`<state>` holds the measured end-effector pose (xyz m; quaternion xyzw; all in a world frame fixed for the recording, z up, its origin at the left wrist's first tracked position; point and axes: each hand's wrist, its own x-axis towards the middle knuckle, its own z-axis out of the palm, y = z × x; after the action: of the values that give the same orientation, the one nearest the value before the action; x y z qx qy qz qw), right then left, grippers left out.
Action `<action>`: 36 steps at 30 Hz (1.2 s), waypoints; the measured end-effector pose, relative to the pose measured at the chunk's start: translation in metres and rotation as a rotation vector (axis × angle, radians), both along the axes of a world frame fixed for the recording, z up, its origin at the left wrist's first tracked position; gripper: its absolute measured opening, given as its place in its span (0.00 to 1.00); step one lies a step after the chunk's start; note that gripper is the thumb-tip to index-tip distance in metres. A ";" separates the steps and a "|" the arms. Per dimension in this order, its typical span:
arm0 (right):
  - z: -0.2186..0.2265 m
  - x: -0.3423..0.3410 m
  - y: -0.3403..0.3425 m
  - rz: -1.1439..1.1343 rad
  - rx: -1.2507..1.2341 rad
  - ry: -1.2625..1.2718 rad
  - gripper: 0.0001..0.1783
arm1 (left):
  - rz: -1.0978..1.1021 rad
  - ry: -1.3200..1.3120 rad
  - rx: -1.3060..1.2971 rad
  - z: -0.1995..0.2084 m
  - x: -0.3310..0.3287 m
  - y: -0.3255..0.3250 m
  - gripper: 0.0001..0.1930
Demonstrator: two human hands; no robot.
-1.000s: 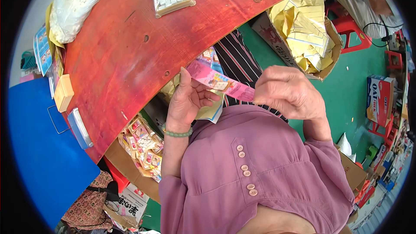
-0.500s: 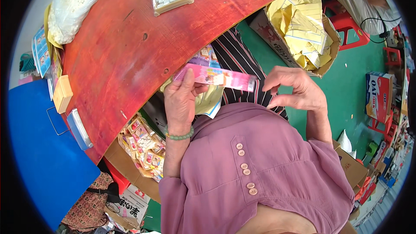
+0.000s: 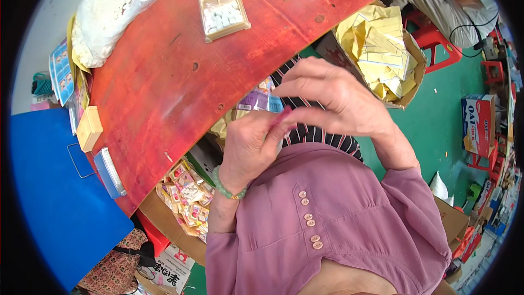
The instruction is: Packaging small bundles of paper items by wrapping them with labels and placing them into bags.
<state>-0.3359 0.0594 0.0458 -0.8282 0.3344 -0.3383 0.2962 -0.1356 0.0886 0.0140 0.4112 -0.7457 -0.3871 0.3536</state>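
Observation:
My left hand, with a green bead bracelet on its wrist, is closed on a narrow pink printed packet above my lap. Only a small pink part shows between the hands; the rest is hidden. Over it reaches my right hand, slightly blurred, its fingers stretched out and apart from the thumb. The right thumb's tip meets the pink packet beside my left thumb. Under the hands, purple printed packets lie on my striped trousers, partly covered.
A pale tray with white pieces sits on the red table. A clear bag of white pieces stands far left. Packed small trays fill a box below the table edge. At right is a carton of yellow paper; another person sits beyond.
My right hand has moved left onto the pink packet, which was stretched out in full view before. My left hand has turned and moved slightly right and nearer.

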 end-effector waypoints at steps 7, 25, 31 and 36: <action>0.008 0.011 -0.002 0.101 -0.104 0.161 0.11 | -0.052 -0.121 -0.030 0.005 0.009 -0.006 0.10; 0.033 0.000 -0.006 -0.326 0.146 -0.186 0.03 | -0.001 0.558 0.293 -0.027 0.039 -0.011 0.46; 0.024 -0.002 -0.011 -0.402 0.239 -0.385 0.02 | 0.077 0.449 0.350 -0.032 0.039 0.000 0.27; 0.030 0.002 -0.010 -0.380 0.365 -0.561 0.02 | 0.189 0.288 0.276 -0.034 0.031 0.001 0.08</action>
<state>-0.3336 0.0491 0.0755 -0.5602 0.4427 -0.5357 0.4508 -0.1043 0.0897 -0.0205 0.4641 -0.5859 -0.5053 0.4314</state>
